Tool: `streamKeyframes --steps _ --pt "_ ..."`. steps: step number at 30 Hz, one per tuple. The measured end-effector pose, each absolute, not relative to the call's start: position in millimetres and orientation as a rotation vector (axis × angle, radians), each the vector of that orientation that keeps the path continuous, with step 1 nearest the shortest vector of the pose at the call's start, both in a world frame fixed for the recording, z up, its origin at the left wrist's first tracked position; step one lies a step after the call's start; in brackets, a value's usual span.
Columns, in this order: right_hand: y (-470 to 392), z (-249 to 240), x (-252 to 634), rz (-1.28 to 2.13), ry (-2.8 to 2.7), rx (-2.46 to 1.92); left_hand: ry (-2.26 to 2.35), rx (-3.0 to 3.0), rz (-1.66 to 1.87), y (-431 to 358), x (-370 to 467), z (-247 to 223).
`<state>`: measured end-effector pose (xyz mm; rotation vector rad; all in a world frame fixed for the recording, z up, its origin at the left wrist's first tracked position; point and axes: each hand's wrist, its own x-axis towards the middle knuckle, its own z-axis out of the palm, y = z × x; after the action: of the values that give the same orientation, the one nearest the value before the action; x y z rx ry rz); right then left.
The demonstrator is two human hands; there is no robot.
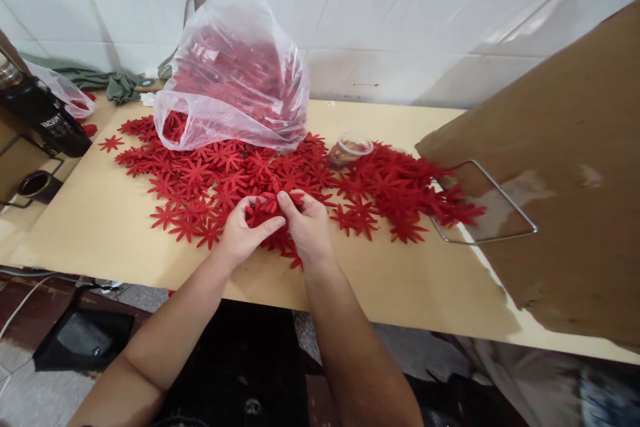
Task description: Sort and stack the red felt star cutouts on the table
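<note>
Both hands meet over the front of a loose heap of red fabric flowers [235, 177]. A red fabric flower [270, 203] is between them, its narrow petals showing above the fingers. My left hand [245, 230] curls around its left side, thumb pointing right. My right hand [305, 220] pinches it from the right with thumb and fingertips. Behind the hands stands a clear plastic bag [240, 73] full of more red flowers. To the right, a small clear plastic cup [350, 149] with brownish bits inside tilts beside a longer pile of stacked red flowers [395, 187].
A metal wire stand [500, 203] and a large brown cardboard sheet [560, 167] occupy the table's right end. On the left are a black vacuum flask [47, 110] and a dark cup [40, 185]. A white tiled wall [375, 7] rises behind the table [100, 233].
</note>
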<state>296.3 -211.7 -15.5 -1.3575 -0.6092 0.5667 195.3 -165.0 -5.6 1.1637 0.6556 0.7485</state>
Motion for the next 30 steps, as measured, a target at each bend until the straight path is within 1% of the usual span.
streamKeyframes --steps 4,10,14,21,30 --pt "-210 -16 290 0.679 -0.54 -1.347 0.679 1.168 0.778 -163 196 -10" --pt "-211 -18 282 0.642 -0.795 -1.334 0.653 1.086 0.812 -158 197 -16" --pt "-212 -18 281 0.675 -0.771 -1.292 0.694 1.072 0.873 -155 197 -20" --pt "-209 -16 286 0.518 -0.67 -1.471 0.629 1.116 0.783 -159 196 -18" --pt "-209 -15 280 0.527 -0.826 -1.362 0.716 1.151 0.888 -154 195 -23"
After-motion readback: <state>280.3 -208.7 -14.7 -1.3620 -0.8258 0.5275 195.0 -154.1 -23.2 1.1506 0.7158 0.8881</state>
